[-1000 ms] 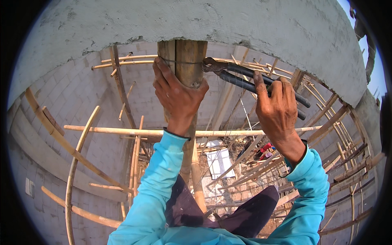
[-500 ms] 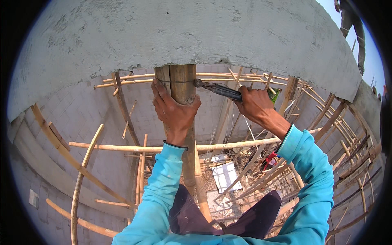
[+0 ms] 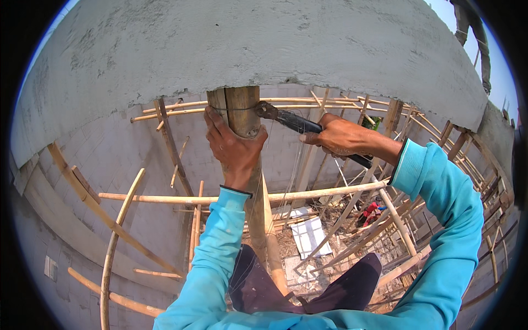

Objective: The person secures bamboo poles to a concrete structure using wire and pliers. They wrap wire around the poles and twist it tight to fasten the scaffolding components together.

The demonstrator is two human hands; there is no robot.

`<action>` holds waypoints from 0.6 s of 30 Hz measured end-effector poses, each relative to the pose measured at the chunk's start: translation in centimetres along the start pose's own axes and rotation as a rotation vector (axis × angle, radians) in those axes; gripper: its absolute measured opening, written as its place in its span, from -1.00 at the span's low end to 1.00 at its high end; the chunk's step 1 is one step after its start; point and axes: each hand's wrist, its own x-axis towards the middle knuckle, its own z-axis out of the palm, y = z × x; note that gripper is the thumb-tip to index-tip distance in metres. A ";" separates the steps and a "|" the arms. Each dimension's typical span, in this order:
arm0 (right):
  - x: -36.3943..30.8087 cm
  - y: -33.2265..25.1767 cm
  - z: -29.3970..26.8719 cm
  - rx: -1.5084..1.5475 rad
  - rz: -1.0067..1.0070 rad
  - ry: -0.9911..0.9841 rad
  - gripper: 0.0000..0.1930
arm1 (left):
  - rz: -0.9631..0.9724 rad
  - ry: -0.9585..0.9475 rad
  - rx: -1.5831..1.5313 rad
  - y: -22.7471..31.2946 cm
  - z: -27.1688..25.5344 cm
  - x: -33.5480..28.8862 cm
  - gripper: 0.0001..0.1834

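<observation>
An upright bamboo pole [image 3: 243,97] stands against a wooden post [image 3: 216,98] just under the concrete beam. A thin dark wire [image 3: 235,109] runs around both. My left hand [image 3: 236,151] is wrapped round the pole below the wire, thumb on its right side and fingers on its left. My right hand [image 3: 344,136] grips the dark handles of a pair of pincers [image 3: 297,122]. The pincers' rusty jaws meet the wire at the pole's right side; whether they are closed on it cannot be made out.
A grey concrete beam [image 3: 247,49] spans the top. Bamboo scaffold poles cross all around, one horizontal pole [image 3: 308,194] passing below my hands. Far below lie a white sheet [image 3: 311,236] and debris. Someone in red [image 3: 373,213] is down there; another person's legs [image 3: 474,38] show upper right.
The pincers have turned, with their handles now slanting lower to the right. My right hand has rotated and its elbow has swung outward. My left hand keeps its hold on the pole.
</observation>
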 end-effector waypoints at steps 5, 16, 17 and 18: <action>-1.9 -1.7 -3.0 0.087 -0.003 -0.096 -0.58 | -0.004 -0.018 -0.013 0.4 0.2 0.3 0.37; -0.8 0.8 5.4 0.377 -0.025 0.022 -0.39 | -0.034 -0.040 -0.026 0.6 -0.4 0.1 0.35; -0.5 1.5 6.2 0.391 -0.029 0.051 -0.38 | -0.043 -0.049 -0.036 1.0 -0.5 0.2 0.35; -0.3 1.7 6.8 0.410 -0.034 0.072 -0.36 | -0.054 -0.062 -0.040 1.2 -0.6 0.1 0.34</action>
